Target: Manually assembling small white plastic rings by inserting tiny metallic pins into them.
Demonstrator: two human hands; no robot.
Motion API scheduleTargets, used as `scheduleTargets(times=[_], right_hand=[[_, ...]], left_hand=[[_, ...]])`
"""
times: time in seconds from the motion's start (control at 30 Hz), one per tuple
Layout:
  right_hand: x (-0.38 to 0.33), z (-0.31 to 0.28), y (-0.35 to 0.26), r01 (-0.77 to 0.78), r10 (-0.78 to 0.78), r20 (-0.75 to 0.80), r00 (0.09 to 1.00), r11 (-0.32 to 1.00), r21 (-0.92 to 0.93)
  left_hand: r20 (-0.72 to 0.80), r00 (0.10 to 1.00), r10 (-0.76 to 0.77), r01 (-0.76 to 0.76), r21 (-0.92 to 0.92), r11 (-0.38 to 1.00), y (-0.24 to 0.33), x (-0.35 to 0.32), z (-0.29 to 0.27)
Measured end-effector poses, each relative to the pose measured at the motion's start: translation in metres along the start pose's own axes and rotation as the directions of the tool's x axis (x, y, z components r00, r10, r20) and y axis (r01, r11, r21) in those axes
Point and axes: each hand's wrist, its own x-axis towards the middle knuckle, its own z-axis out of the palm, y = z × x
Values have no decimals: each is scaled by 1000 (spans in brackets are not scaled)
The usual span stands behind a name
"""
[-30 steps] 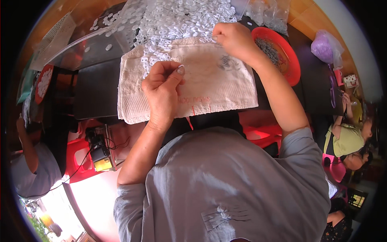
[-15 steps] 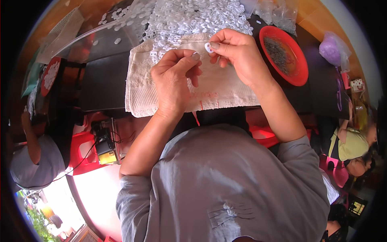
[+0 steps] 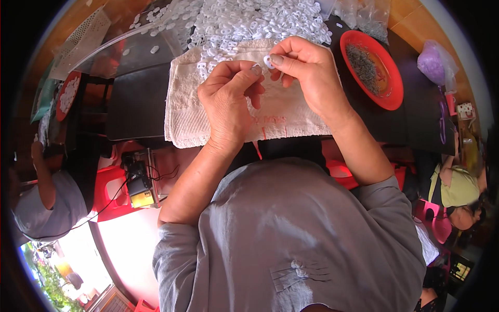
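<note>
Over a cream towel on the dark table, my two hands are close together, fingertips a little apart. My right hand pinches a small white oval plastic piece with dark holes between thumb and index finger. My left hand is closed in a pinch, thumb against index finger; whatever sits at its tips is too small to make out. Beyond the hands, a large heap of similar white oval pieces spreads over the far table, and part of it spills onto the towel's far edge.
To the right stands a red bowl with thin grey metal bits inside. Clear bags lie behind it, and a purple bag is farther right. A white perforated basket is at far left. Other people sit at both sides.
Both hands keep their pinches, almost unmoved over the towel. The whole view has shifted slightly, so the table things appear a little farther right.
</note>
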Motion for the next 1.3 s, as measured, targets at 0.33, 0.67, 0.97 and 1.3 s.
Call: scheduleTargets(times=[0.33,0.67,0.97,1.3], right_hand=[[-3,7,2,7,-9,47,999,999,35],[-4,-12,-6,-101,70,311,948,991,85],[-8,-15,-7,-200,95,440,893,959,199],[-13,-6,5,-295,77,457,886,854,428]], left_hand=[[41,995,86,-85,-27,996,-5,-2,-2],[261,951,166,-167,-17,986,-6,-6,-7],[274,945,179,-208,79,975,2,-17,-7],[341,903,260,-248,-81,965,-3,-17,-7]])
